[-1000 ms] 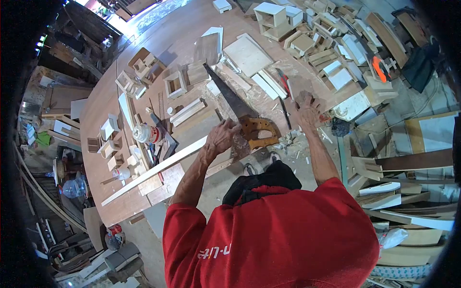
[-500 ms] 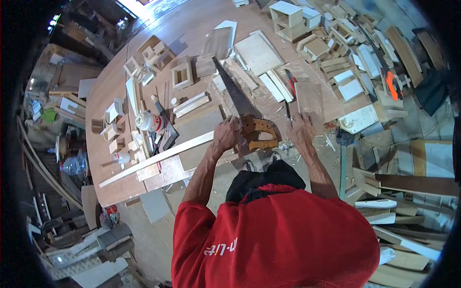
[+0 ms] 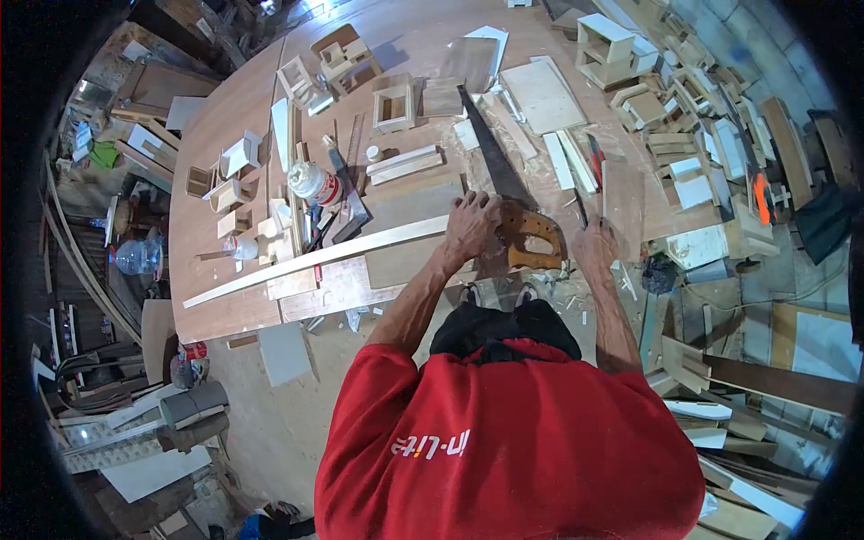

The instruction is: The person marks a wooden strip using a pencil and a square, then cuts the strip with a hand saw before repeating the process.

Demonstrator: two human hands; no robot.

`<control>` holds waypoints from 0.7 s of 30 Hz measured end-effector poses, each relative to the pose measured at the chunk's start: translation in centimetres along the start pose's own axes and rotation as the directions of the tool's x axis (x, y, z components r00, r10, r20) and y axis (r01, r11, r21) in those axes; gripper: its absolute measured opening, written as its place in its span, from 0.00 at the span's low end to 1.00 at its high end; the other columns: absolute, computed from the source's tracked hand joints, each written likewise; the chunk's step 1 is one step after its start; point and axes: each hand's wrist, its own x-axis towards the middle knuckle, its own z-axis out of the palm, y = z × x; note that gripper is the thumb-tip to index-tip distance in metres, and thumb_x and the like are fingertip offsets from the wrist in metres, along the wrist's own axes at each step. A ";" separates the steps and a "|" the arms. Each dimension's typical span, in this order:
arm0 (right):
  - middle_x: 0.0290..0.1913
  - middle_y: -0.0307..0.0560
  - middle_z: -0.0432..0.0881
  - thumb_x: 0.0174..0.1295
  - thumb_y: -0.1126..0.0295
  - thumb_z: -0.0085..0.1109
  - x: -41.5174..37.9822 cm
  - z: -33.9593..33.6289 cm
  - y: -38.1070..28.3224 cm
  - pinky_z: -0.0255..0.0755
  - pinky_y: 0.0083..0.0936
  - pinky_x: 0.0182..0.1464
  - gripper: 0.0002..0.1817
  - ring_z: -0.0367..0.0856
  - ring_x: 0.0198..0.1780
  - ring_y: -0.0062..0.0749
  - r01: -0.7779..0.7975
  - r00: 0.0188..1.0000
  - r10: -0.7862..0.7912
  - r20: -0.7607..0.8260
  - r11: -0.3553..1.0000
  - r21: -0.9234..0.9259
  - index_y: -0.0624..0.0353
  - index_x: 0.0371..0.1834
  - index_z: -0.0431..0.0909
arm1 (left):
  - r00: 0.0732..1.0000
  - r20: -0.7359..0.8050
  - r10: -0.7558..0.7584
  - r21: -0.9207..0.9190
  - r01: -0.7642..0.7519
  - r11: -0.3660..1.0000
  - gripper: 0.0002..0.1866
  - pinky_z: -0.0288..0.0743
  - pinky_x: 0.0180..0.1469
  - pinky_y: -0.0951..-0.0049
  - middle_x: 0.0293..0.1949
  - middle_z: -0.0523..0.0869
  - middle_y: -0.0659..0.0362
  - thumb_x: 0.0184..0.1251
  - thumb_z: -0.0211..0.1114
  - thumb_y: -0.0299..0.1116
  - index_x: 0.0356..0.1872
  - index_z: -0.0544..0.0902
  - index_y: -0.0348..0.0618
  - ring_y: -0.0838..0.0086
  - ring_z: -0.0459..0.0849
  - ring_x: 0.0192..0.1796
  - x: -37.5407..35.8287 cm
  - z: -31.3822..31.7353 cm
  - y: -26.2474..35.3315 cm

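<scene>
Long pale wooden strip [image 3: 315, 261] lies slantwise across the broad reddish-brown wooden table [image 3: 225, 297], its far-left end near the table's edge and its other end running up to the left hand [image 3: 472, 225]. That hand is palm down with bent fingers over the strip's end; its thumb and palm side are hidden, so whether it grips or merely presses cannot be told. Just to its right lies a handsaw with a dark tapering blade [image 3: 497, 153] and a brown wooden handle [image 3: 542, 256]; whether fingers touch the handle is unclear. The right hand [image 3: 597, 245] is low over the table beside a brown rectangular board [image 3: 623, 198], fingers forward and partly curled. A slim dark tool [image 3: 580, 207] reaches its fingertips, but its lower end is hard to make out, and so is any grasp. Left of the saw, a white plastic bottle with a red label [image 3: 315, 183] partly covers smaller tools behind the strip. Black shadow around the lens cuts off the outer edges of the workshop.
</scene>
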 end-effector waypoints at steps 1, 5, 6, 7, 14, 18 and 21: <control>0.42 0.53 0.78 0.52 0.69 0.57 -0.2 0.0 -0.2 0.75 0.43 0.45 0.15 0.81 0.44 0.50 0.005 0.998 -0.006 -0.058 1.000 -0.016 0.57 0.44 0.75 | 0.999 -0.012 0.031 0.033 -0.030 0.999 0.25 0.63 0.59 0.51 0.49 0.76 0.54 0.58 0.63 0.38 0.58 0.72 0.50 0.58 0.72 0.56 -0.3 -0.2 -0.3; 0.46 0.52 0.76 0.53 0.69 0.57 -0.7 -0.7 -0.5 0.74 0.43 0.46 0.16 0.79 0.47 0.50 0.028 0.998 -0.029 -0.055 0.999 -0.025 0.54 0.46 0.74 | 0.986 -0.134 0.094 0.161 -0.072 0.984 0.30 0.55 0.63 0.47 0.54 0.75 0.56 0.59 0.64 0.40 0.64 0.68 0.51 0.59 0.72 0.58 -2.5 0.6 -2.9; 0.46 0.52 0.76 0.53 0.69 0.57 -0.8 -0.4 -0.3 0.74 0.43 0.46 0.16 0.79 0.47 0.50 0.030 0.998 -0.032 -0.058 0.999 -0.029 0.54 0.46 0.74 | 0.986 -0.139 0.094 0.158 -0.071 0.985 0.30 0.55 0.63 0.47 0.54 0.75 0.56 0.59 0.64 0.40 0.64 0.68 0.51 0.59 0.72 0.58 -3.1 0.3 -3.5; 0.45 0.50 0.76 0.49 0.70 0.59 -0.9 0.2 0.0 0.74 0.41 0.46 0.17 0.78 0.46 0.49 0.067 0.989 -0.069 -0.130 0.997 -0.023 0.55 0.44 0.74 | 0.981 -0.183 0.062 0.128 -0.039 0.991 0.31 0.53 0.65 0.47 0.55 0.74 0.56 0.57 0.64 0.40 0.64 0.67 0.51 0.59 0.71 0.59 -3.9 -0.2 -4.1; 0.48 0.54 0.73 0.43 0.73 0.65 -0.7 1.9 1.1 0.72 0.41 0.51 0.24 0.72 0.53 0.51 0.061 0.982 -0.084 -0.167 0.989 -0.133 0.60 0.46 0.71 | 0.971 -0.213 -0.105 0.118 0.132 0.984 0.26 0.56 0.63 0.47 0.54 0.75 0.58 0.59 0.60 0.36 0.61 0.71 0.50 0.63 0.71 0.58 -9.9 -3.6 -8.6; 0.53 0.59 0.70 0.45 0.76 0.62 -1.1 -0.4 0.1 0.69 0.43 0.56 0.28 0.68 0.57 0.55 0.037 0.999 -0.039 -0.012 0.995 -0.094 0.63 0.53 0.67 | 0.982 -0.188 -0.034 0.012 0.037 0.999 0.24 0.62 0.55 0.57 0.46 0.78 0.57 0.56 0.60 0.36 0.57 0.74 0.52 0.62 0.74 0.53 -11.3 -3.6 -10.5; 0.54 0.60 0.69 0.46 0.76 0.61 -0.7 0.0 -0.2 0.66 0.47 0.56 0.28 0.65 0.58 0.59 0.031 0.998 -0.033 -0.051 0.998 -0.047 0.63 0.54 0.65 | 0.975 -0.220 0.043 -0.031 -0.051 0.998 0.22 0.62 0.49 0.60 0.43 0.77 0.59 0.58 0.60 0.37 0.57 0.75 0.54 0.65 0.75 0.49 -11.5 -4.1 -10.1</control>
